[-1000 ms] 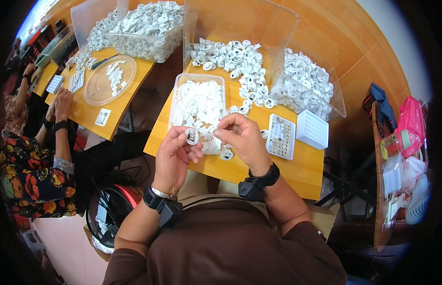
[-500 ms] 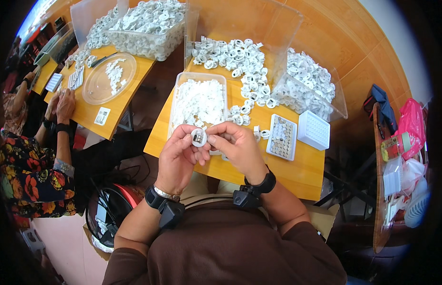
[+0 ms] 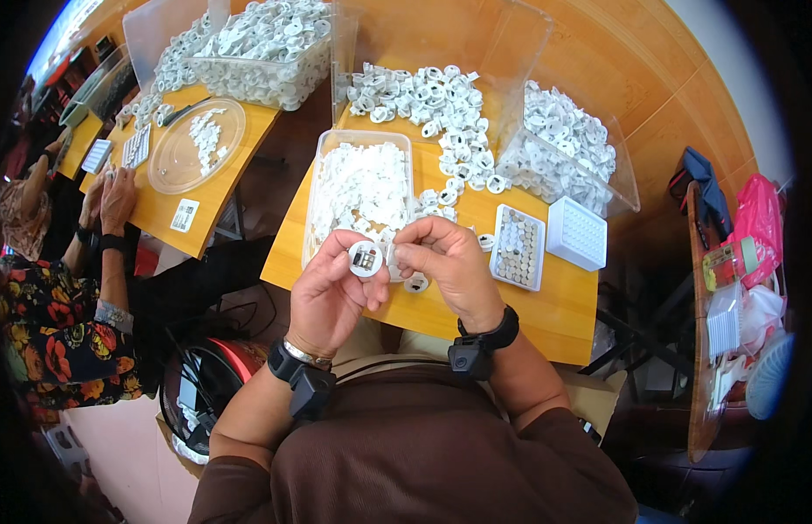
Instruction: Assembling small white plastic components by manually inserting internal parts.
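Note:
Between the fingertips of my left hand (image 3: 325, 284) is a round white plastic part (image 3: 366, 258), its open face up with dark and metallic bits inside. My right hand (image 3: 449, 266) is pinched just right of that part; whatever its fingertips hold is too small to make out. Beyond my hands stands a clear tub (image 3: 362, 134) of small white pieces. Another round white part (image 3: 416, 282) lies on the table beneath my right hand. Right of it, a white tray (image 3: 516, 286) contains small round silvery and tan discs.
A white box with a pitted top (image 3: 579, 234) sits beside the tray. Behind are a heap of white round parts (image 3: 423, 96) and a filled clear bin (image 3: 628, 188). At left, another person's hands (image 3: 109, 201) work near a round clear lid (image 3: 165, 179).
My right hand has drawn slightly right, away from the round part. My left hand has tilted that part so its open face shows more fully.

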`<state>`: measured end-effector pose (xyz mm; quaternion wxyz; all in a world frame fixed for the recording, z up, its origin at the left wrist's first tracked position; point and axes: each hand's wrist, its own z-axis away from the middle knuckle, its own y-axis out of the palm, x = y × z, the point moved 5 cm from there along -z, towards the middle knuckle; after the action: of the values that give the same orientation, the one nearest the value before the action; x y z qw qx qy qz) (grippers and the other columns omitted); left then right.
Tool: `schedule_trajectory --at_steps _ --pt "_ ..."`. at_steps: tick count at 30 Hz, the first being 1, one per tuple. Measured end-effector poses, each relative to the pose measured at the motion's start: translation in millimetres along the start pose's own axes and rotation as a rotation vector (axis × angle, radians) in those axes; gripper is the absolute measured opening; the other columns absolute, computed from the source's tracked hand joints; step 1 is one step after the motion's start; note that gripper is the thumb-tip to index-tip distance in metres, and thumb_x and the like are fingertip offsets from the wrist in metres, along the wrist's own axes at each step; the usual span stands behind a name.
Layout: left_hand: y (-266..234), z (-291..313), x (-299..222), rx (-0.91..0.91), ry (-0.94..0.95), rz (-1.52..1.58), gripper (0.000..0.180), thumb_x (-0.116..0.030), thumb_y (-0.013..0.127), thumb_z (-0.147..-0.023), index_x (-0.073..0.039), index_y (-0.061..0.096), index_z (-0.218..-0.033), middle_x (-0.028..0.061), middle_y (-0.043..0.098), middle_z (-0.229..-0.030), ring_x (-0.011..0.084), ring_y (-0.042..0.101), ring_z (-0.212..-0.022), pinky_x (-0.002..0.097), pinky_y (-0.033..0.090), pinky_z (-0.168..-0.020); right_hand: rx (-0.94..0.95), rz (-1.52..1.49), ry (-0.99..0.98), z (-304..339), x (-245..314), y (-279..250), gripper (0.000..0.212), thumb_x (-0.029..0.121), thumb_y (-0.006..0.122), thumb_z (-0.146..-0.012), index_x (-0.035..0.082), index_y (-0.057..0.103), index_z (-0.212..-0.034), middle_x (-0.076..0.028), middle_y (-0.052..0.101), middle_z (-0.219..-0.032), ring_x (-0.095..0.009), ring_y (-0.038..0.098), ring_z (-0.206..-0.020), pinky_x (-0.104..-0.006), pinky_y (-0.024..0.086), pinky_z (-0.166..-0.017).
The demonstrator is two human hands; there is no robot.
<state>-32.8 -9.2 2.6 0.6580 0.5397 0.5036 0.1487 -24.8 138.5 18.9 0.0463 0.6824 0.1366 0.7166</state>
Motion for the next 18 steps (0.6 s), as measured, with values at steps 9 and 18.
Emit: schedule_trajectory --at_steps 9,18 --pt "3.7 0.5 6.2 -0.071 -0.001 -0.225 0.025 -0.023 0.049 -0.096 -0.002 0.048 -0.11 0.0135 0.061 -0.091 0.0183 0.061 -0.074 0.0278 0.049 -0.063 -0.09 -0.042 -0.113 10.9 17.8 23.5 0.005 0.0 0.061 -0.089 -0.001 0.058 -0.093 -0.003 0.063 -0.079 -0.008 0.06 -0.063 -0.0222 0.048 -0.056" --pt "6.8 3.6 10.1 -0.1 0.013 -0.233 0.026 -0.023 0.049 -0.096 -0.002 0.047 -0.11 0.0096 0.059 -0.094 0.0168 0.059 -0.078 0.0271 0.048 -0.067 -0.28 0.542 -0.401 21.0 23.1 25.0 0.006 0.0 0.065 -0.083 0.0 0.06 -0.086 -0.007 0.061 -0.08 -0.009 0.061 -0.06 -0.0245 0.048 -0.053"
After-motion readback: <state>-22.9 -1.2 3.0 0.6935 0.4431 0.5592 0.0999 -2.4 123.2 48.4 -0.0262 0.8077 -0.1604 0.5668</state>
